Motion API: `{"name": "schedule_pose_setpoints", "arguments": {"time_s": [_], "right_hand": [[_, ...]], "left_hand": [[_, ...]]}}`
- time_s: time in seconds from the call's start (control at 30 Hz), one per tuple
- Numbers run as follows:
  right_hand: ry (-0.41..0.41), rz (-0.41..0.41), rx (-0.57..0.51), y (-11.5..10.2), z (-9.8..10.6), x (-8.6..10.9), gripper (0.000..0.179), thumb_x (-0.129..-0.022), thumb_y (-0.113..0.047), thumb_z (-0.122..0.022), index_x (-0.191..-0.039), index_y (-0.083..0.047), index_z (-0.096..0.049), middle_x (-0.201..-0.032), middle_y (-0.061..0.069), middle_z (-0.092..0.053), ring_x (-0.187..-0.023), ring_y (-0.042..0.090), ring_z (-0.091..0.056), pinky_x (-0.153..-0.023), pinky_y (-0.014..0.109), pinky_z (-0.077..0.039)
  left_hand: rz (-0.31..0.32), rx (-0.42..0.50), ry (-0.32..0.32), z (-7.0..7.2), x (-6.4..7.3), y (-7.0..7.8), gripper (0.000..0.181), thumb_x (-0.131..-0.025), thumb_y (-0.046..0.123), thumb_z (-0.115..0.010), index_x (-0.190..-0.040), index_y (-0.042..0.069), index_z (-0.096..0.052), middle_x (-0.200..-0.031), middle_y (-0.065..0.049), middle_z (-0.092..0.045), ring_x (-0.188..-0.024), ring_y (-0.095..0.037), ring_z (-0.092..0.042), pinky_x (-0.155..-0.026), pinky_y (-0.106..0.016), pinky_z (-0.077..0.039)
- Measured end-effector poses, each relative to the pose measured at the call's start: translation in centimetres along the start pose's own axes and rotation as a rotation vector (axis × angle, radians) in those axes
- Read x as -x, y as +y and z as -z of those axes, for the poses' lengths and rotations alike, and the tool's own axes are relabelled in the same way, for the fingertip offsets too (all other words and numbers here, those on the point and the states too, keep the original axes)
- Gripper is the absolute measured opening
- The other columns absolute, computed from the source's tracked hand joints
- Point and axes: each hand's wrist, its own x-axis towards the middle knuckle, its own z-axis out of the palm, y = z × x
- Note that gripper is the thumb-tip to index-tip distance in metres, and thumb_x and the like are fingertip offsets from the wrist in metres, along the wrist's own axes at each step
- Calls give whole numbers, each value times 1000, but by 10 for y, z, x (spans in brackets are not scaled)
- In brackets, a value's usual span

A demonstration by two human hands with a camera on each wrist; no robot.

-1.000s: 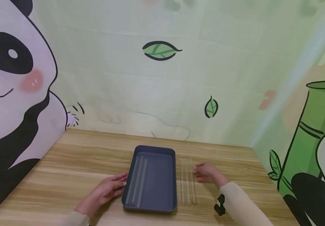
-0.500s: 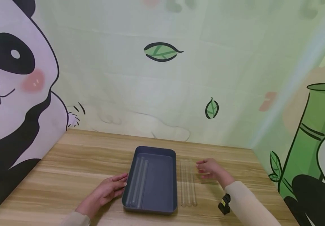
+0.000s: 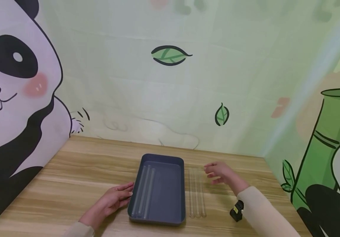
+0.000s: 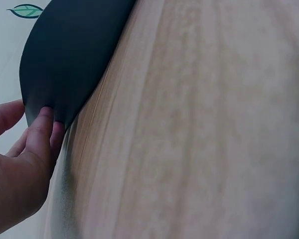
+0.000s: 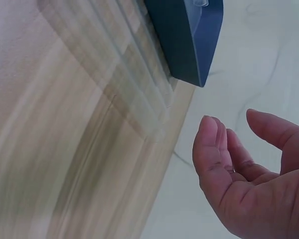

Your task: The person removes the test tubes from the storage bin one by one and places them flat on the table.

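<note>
A dark blue rectangular tray (image 3: 167,191) lies on the wooden table, holding three long clear test tubes (image 3: 143,192) along its left side. To the right of the tray, more clear test tubes (image 3: 197,194) lie side by side on the wood. My left hand (image 3: 115,199) touches the tray's left outer wall with extended fingers; the left wrist view shows its fingertips (image 4: 45,112) against the wall. My right hand (image 3: 221,172) hovers near the far end of the loose tubes, thumb and fingers apart in the right wrist view, holding nothing.
The wooden table (image 3: 96,158) ends at a green backdrop (image 3: 122,82) printed with pandas, leaves and bamboo. A small black device (image 3: 236,210) is attached under the right wrist by the sleeve.
My right hand has risen slightly toward the table's far side, and its fingers have spread. My left hand and the tray stay in place; the camera view has shifted a little.
</note>
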Motion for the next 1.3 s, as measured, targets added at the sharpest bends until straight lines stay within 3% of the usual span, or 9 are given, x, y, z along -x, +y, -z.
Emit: {"name": "schedule_pose_setpoints", "arguments": {"time_s": [0.17,0.37,0.6,0.73,1.17,1.3], "right_hand": [[-22,17,42,-10,-3,3,46,-102,-17,-57,-140,10,-52,-133,28,-61,-96,18,-64,-75,31,-61],[-56,36,54,-22,-10,1,49,-103,-24,-56,-139,9,-53,-134,27,-63,-106,26,-68,-82,31,-62],[-149,52,-17,-34,-20,-3,53,-106,-27,-48,-145,8,-49,-144,32,-56,-123,36,-65,-90,34,-62],[-206,49,-65,-36,-28,-7,54,-108,-29,-43,-148,7,-46,-149,31,-52,-128,35,-62,-95,36,-61],[-309,-16,-159,-36,-48,-17,58,-110,-32,-38,-152,7,-40,-155,29,-47,-130,32,-61,-110,43,-53],[-355,-44,-224,-37,-50,-19,59,-110,-34,-39,-154,6,-38,-153,26,-51,-114,19,-68,-104,37,-57]], "left_hand": [[1,-3,0,0,1,1,69,-97,2,-60,-155,-13,-25,-162,-30,-21,-106,1,-64,-91,-22,-57],[1,-3,-2,1,1,1,69,-98,2,-60,-155,-13,-24,-162,-31,-22,-106,0,-65,-91,-22,-57],[4,1,0,0,1,1,70,-97,1,-60,-155,-13,-23,-162,-30,-23,-105,0,-65,-91,-22,-58],[3,4,0,0,0,0,70,-97,1,-59,-155,-13,-22,-162,-30,-23,-104,1,-65,-92,-22,-58],[4,0,-4,2,-1,-1,69,-98,1,-58,-156,-13,-23,-163,-30,-22,-105,1,-65,-92,-22,-57],[3,3,-3,2,-2,-1,68,-99,1,-58,-156,-13,-23,-163,-29,-24,-105,1,-65,-92,-22,-57]]}}
